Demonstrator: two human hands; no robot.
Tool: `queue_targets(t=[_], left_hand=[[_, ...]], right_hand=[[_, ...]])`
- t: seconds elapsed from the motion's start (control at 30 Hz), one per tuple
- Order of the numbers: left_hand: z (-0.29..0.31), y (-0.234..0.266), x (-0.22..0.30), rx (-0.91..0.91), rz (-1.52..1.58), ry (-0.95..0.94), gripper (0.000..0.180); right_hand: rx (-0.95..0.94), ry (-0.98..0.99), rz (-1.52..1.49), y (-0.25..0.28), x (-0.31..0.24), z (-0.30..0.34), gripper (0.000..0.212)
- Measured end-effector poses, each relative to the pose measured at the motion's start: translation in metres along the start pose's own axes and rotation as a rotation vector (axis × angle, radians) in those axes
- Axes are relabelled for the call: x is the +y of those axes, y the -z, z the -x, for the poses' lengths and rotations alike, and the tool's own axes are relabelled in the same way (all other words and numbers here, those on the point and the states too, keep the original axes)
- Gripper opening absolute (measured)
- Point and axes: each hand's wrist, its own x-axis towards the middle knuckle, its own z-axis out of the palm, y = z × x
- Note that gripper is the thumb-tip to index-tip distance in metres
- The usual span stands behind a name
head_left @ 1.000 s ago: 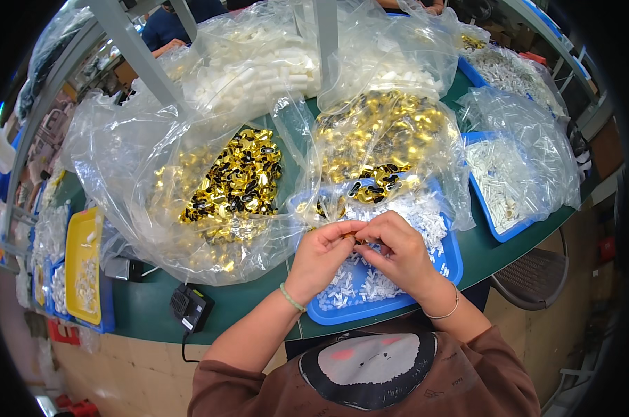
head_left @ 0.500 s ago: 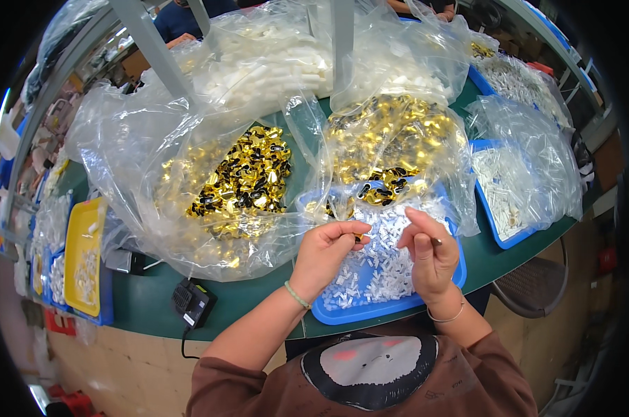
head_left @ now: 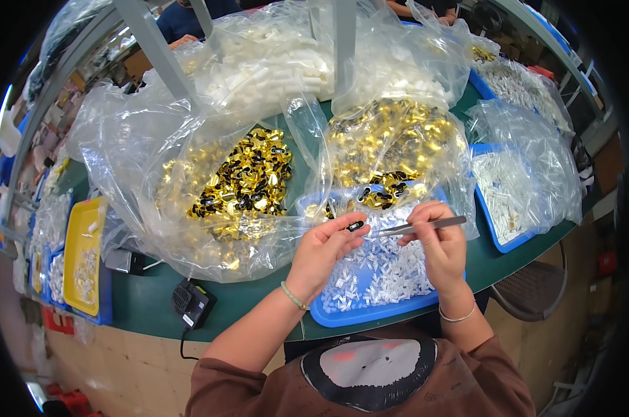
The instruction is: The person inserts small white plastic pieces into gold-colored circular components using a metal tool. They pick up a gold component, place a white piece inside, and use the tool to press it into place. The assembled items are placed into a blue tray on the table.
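Observation:
Between the thumb and fingers of my left hand (head_left: 323,251) is a small black and gold oval piece (head_left: 355,226), its black face turned up. My right hand (head_left: 439,244) grips metal tweezers (head_left: 426,226), whose tips point left at the piece, a short way off it. Whether the tips hold anything is too small to tell. Below both hands lies a blue tray (head_left: 349,319) with many small clear-white plastic pieces (head_left: 391,274). Beyond it, similar black and gold pieces (head_left: 248,170) spill from an open clear plastic bag (head_left: 130,163).
A second clear bag of gold pieces (head_left: 380,142) rests on the tray's far edge. Grey posts (head_left: 344,52) rise behind. On the right is another blue tray (head_left: 492,208); on the left, a yellow tray (head_left: 71,260) and a black device (head_left: 193,304) with a cable. Another person's hand (head_left: 182,40) shows at far left.
My right hand has brought the tweezers round so they point left toward my left hand. My left fingers have opened out slightly, and the piece now shows its black face.

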Motion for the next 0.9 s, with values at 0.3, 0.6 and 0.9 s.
queue_targets(t=[0.3,0.6,0.9], left_hand=[[0.0,0.003,-0.005,-0.029,-0.037,-0.02,0.034],[0.005,-0.003,0.006,-0.029,-0.07,-0.063,0.033],[0.008,0.045,0.068,-0.283,1.398,-0.238,0.04]], right_hand=[[-0.095,0.212,0.448,-0.01,0.004,0.0,0.016],[-0.125,0.376,0.445,-0.012,-0.009,0.002,0.016],[-0.249,0.194,0.777,0.001,-0.007,-0.016,0.017]])
